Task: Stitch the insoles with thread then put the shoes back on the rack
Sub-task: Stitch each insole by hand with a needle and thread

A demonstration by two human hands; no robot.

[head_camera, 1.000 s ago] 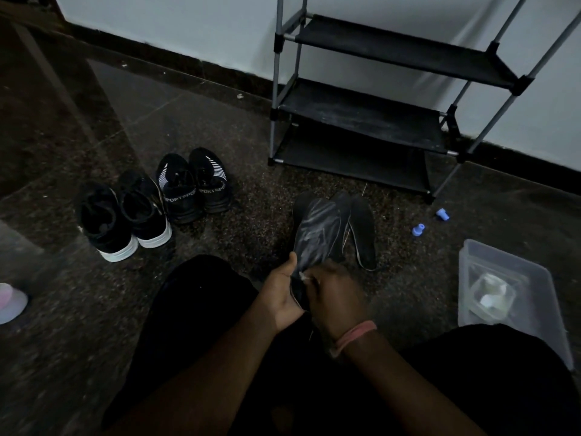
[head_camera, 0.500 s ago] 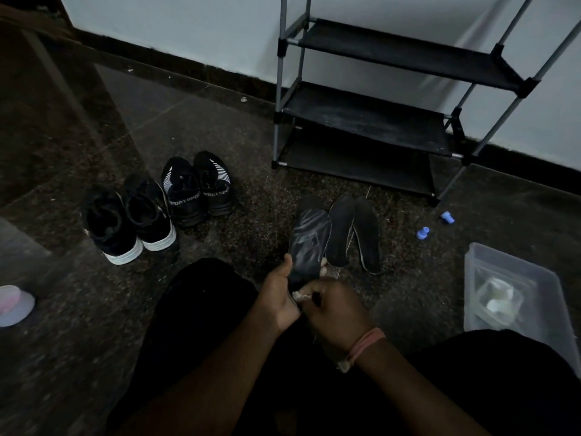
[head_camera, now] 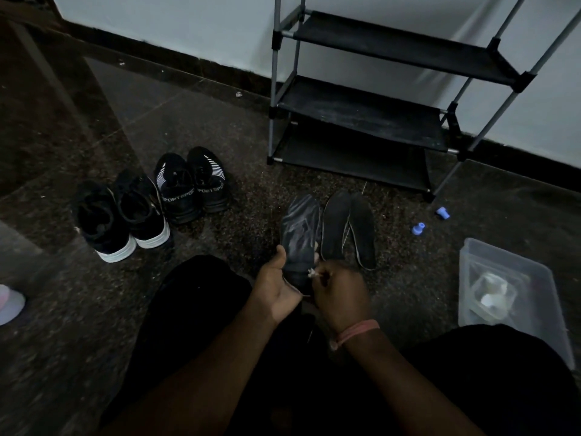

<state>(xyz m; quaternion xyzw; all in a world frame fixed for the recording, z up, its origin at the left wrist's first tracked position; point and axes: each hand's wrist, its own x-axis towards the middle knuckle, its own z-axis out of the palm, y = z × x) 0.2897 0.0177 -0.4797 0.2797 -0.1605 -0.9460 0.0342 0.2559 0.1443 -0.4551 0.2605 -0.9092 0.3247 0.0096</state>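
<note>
Left hand point(head_camera: 278, 292): thumb raised along the near edge of a dark, glossy, creased insole point(head_camera: 301, 229), fingers curled behind it; the insole is gripped upright at its heel end, toe tilted away. Right hand point(head_camera: 341, 295): fingers curled, a small whitish bit pinched at the fingertips point(head_camera: 317, 273), against the insole's right edge; needle or thread cannot be made out. A pink band point(head_camera: 358, 331) is worn on the right wrist.

Two matte black insoles point(head_camera: 349, 228) are laid on the dark speckled floor just beyond the hands. Two pairs of black sneakers point(head_camera: 151, 204) are stood further left; the black three-shelf rack point(head_camera: 361, 111) is set against the wall
</note>
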